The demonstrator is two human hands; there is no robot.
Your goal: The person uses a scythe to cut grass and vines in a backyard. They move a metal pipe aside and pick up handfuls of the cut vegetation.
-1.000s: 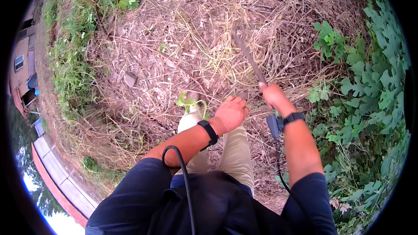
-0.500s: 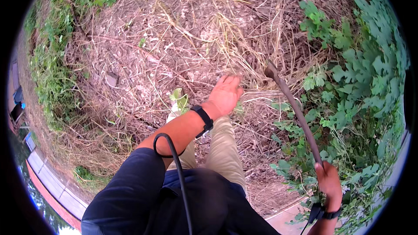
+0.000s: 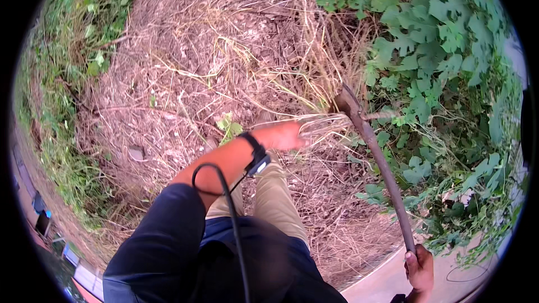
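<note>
The step in hand seems to be working a long-handled tool [image 3: 386,174] at some dry stalks [image 3: 325,121] just off the picture's centre, towards two o'clock. The tool's dark head is lying among or against the stalks' far ends; whether it is biting into them, the view is not showing. The next move, by judgement, is calling for a steady pull on the handle with the stalks kept taut — and for bare fingers staying well clear of the head.

The right hand [image 3: 420,269], low between four and five o'clock, is closing around the handle's near end, its thumb pointing up along the wood; from there the handle is slanting away towards eleven o'clock. The left forearm is coming in from eight o'clock and aiming at two, a black wristband [image 3: 259,156] sitting on it. The left hand [image 3: 287,136] is hanging palm down near the centre, fingers pointing to three o'clock — blurred, so I cannot tell whether it is gripping the stalks beside it. Broad green leaves [image 3: 418,28] are crowding in from one to three o'clock, and paving [image 3: 373,287] is showing at five.
</note>
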